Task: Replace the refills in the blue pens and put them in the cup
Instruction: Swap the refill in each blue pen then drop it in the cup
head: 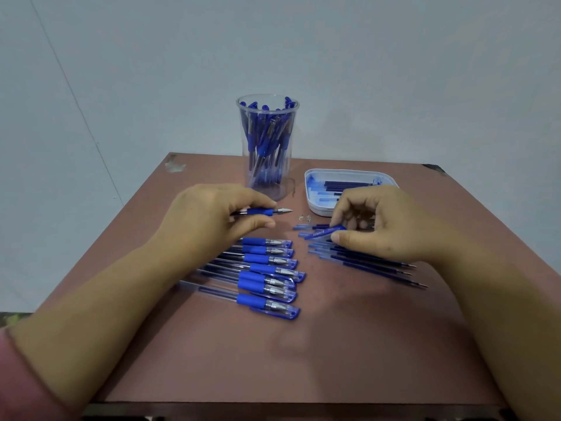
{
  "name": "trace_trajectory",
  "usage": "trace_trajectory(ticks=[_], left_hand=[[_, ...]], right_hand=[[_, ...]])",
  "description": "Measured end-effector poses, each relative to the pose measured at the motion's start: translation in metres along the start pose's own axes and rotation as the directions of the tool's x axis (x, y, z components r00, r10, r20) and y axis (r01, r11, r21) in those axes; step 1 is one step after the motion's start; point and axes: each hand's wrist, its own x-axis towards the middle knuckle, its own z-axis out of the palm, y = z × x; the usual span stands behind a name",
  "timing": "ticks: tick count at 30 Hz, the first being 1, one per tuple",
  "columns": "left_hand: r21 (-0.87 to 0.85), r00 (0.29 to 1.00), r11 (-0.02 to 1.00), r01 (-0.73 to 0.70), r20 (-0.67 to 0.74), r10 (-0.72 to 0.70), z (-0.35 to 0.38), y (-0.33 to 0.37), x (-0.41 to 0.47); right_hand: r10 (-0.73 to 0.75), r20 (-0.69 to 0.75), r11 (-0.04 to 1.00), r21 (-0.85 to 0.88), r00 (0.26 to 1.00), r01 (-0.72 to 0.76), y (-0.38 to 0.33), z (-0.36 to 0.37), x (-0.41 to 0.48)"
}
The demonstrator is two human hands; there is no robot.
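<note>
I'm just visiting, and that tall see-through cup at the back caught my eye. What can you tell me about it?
The cup is a tall, clear cylinder, plastic by its look, standing upright near the far edge of the table. Open-topped, it is crowded with blue pens that lean inside and reach about to its rim. A white tray lies just to its right, apart from it.

I have bare table [349, 344] across the lower middle of the frame to pass through. Capped pens [267, 275] crowd centre-left and loose refills [368, 261] centre-right, with a narrow bare strip between them. Upper centre, the tall cup [267, 141] and the tray [312, 205] just beside it stand in my way.
</note>
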Motion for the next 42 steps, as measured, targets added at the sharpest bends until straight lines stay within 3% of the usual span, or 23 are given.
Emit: trace_trajectory(ticks=[9,14,17,21,24,42], left_hand=[[-0.075,0.994,0.997,0.022,0.109,-0.013,0.0,0.003,-0.001],[-0.081,0.983,0.996,-0.033,0.177,0.047,-0.001,0.002,0.0],[-0.097,0.984,0.994,-0.052,0.163,0.067,0.0,-0.001,0.0],[-0.121,0.99,0.993,-0.003,0.139,0.02,0.001,-0.003,-0.002],[-0.122,0.993,0.992,-0.009,0.12,0.024,0.001,0.0,-0.002],[-0.101,0.992,0.989,-0.104,0.066,0.111,0.001,0.011,0.0]], right_hand=[[0.059,0.22,0.966,-0.259,0.974,0.0,-0.013,0.005,-0.007],[0.101,0.243,0.954,-0.297,0.965,-0.025,-0.014,0.006,-0.007],[0.056,0.185,0.968,-0.251,0.981,-0.008,-0.01,0.005,-0.006],[-0.026,-0.026,0.988,-0.155,0.999,0.022,-0.004,0.009,-0.002],[-0.065,-0.105,0.995,-0.08,0.992,0.056,-0.002,0.017,0.002],[-0.067,-0.122,0.998,-0.019,0.99,0.066,-0.007,0.03,0.008]])
